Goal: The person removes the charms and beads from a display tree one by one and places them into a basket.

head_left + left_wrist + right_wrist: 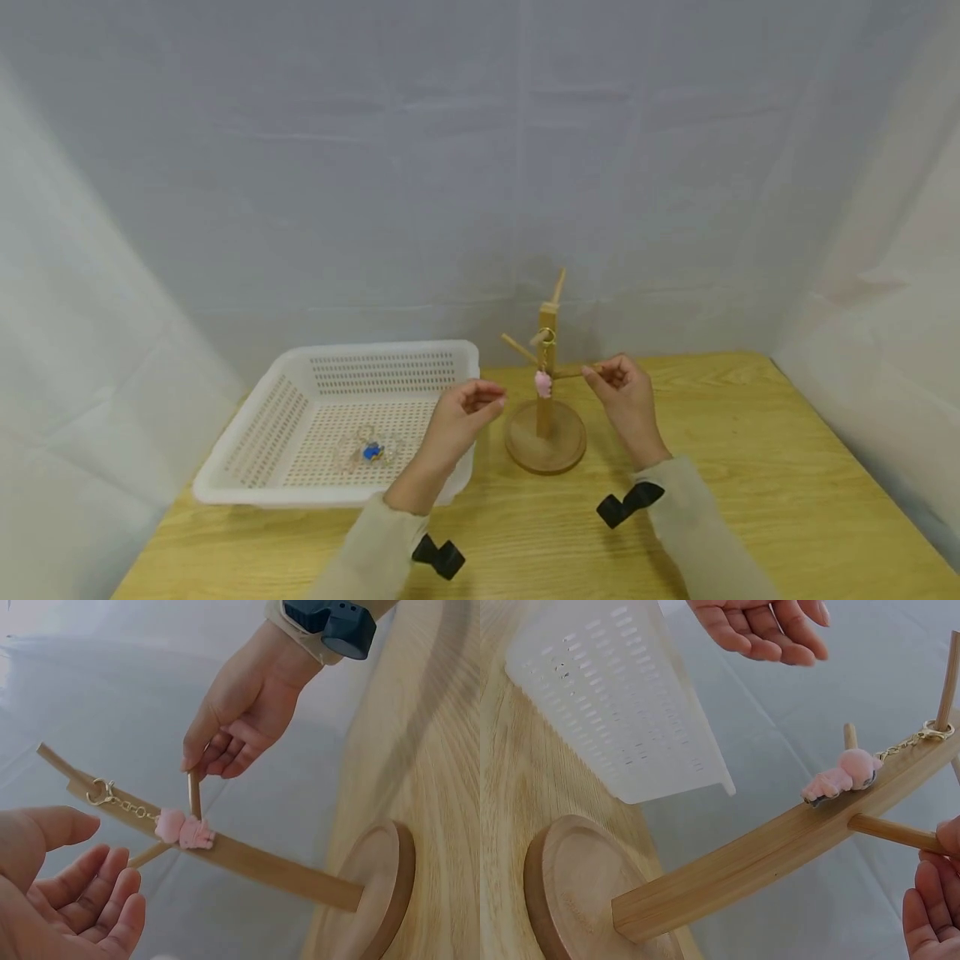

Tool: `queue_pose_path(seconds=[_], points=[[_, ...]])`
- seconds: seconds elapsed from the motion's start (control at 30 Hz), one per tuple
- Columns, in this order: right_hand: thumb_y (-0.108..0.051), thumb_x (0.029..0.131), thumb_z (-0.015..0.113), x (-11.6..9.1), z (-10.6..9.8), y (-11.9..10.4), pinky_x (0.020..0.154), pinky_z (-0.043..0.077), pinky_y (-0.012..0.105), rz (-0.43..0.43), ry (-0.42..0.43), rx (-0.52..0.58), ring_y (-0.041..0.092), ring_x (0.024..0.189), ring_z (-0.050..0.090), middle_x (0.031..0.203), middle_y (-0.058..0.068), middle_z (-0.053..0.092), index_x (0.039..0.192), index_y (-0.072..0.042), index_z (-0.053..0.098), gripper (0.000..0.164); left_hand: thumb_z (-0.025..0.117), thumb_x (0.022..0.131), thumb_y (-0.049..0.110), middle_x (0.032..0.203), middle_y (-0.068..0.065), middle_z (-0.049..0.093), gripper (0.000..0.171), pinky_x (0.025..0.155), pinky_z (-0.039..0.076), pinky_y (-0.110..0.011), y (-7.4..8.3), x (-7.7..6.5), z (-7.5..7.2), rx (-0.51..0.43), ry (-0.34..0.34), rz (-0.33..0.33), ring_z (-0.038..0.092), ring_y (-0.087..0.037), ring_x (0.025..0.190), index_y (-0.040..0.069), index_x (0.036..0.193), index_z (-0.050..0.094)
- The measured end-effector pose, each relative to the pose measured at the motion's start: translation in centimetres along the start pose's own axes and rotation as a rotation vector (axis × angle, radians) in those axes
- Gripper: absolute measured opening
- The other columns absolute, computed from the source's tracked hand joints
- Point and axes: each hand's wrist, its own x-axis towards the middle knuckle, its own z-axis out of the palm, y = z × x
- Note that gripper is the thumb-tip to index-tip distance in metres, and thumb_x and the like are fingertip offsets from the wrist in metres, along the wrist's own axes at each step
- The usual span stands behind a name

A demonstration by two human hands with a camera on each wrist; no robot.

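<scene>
A wooden peg stand [546, 425] with a round base stands upright on the table. From one of its pegs hangs a pink figure keychain [543, 383] by a gold ring and chain, lying against the post in the left wrist view. My right hand [628, 406] pinches the end of the peg [900, 831] on the stand's right side between thumb and fingers. Between the basket and the stand, my left hand [457, 421] hovers with loosely bent fingers, holding nothing and apart from the stand [277, 874].
A white perforated plastic basket [337, 498] stands left of the stand. Inside it lie a small blue item [372, 451] and some clear pieces, too small to make out. The wooden table [720, 467] meets pale curtains [375, 208] at the back and sides.
</scene>
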Motion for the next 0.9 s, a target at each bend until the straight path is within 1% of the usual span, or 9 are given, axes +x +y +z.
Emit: queue_pose_path(seconds=[0.13, 0.3, 0.43, 0.53, 0.63, 0.77, 0.9], points=[[-0.003, 0.084, 0.069, 0.1, 0.0, 1.0, 0.061, 0.046, 0.016, -0.008, 0.018, 0.0, 0.003, 0.069, 0.056, 0.076, -0.009, 0.059, 0.084, 0.003, 0.053, 0.017, 0.063, 0.087, 0.002, 0.102, -0.02, 0.064, 0.023, 0.076, 0.047, -0.02, 0.0, 0.2, 0.8, -0.04, 0.002, -0.012, 0.059, -0.013, 0.087, -0.011, 0.106, 0.06], [-0.003, 0.083, 0.07, 0.2, 0.1, 1.8, 0.06, 0.047, 0.016, -0.063, 0.047, -0.016, 0.004, 0.068, 0.057, 0.076, -0.009, 0.06, 0.082, 0.004, 0.052, 0.019, 0.062, 0.087, 0.001, 0.106, -0.023, 0.062, 0.026, 0.08, 0.047, -0.019, -0.1, 0.6, 1.8, -0.075, 0.019, 0.004, 0.059, -0.015, 0.09, -0.011, 0.109, 0.058], [0.0, 0.082, 0.07, 0.0, 0.2, 2.0, 0.06, 0.047, 0.016, -0.085, 0.063, -0.01, 0.004, 0.067, 0.057, 0.075, -0.008, 0.059, 0.08, 0.004, 0.052, 0.019, 0.063, 0.086, 0.001, 0.108, -0.023, 0.062, 0.029, 0.079, 0.047, -0.02, -0.5, 0.9, 2.6, -0.085, 0.041, 0.005, 0.057, -0.011, 0.087, -0.011, 0.111, 0.057], [0.001, 0.082, 0.07, -0.2, 0.3, 2.0, 0.06, 0.048, 0.016, -0.092, 0.07, -0.002, 0.004, 0.067, 0.057, 0.075, -0.008, 0.059, 0.08, 0.004, 0.052, 0.018, 0.064, 0.085, 0.002, 0.109, -0.023, 0.062, 0.03, 0.08, 0.047, -0.021, -0.8, 1.0, 3.3, -0.076, 0.062, -0.001, 0.057, -0.012, 0.087, -0.011, 0.112, 0.057], [0.002, 0.082, 0.07, -0.3, 0.3, 1.9, 0.06, 0.048, 0.015, -0.094, 0.078, 0.0, 0.003, 0.066, 0.058, 0.075, -0.009, 0.06, 0.08, 0.004, 0.052, 0.018, 0.064, 0.085, 0.002, 0.11, -0.023, 0.061, 0.031, 0.082, 0.049, -0.024, -1.0, 1.0, 4.0, -0.06, 0.073, -0.002, 0.058, -0.016, 0.09, -0.01, 0.112, 0.057], [0.001, 0.082, 0.07, -0.4, 0.4, 1.9, 0.061, 0.048, 0.015, -0.088, 0.088, -0.004, 0.004, 0.067, 0.059, 0.075, -0.01, 0.061, 0.081, 0.005, 0.052, 0.018, 0.064, 0.083, 0.0, 0.112, -0.024, 0.06, 0.034, 0.084, 0.05, -0.027, -1.2, 0.9, 5.1, -0.073, 0.089, -0.003, 0.059, -0.02, 0.092, -0.011, 0.114, 0.054], [0.0, 0.082, 0.07, -0.5, 0.5, 1.6, 0.063, 0.049, 0.015, -0.057, 0.09, -0.005, 0.003, 0.069, 0.059, 0.076, -0.01, 0.06, 0.082, 0.004, 0.053, 0.018, 0.067, 0.082, 0.002, 0.111, -0.022, 0.06, 0.036, 0.083, 0.05, -0.027, -1.5, 0.9, 6.0, -0.086, 0.138, -0.012, 0.057, -0.021, 0.092, -0.009, 0.114, 0.055]])
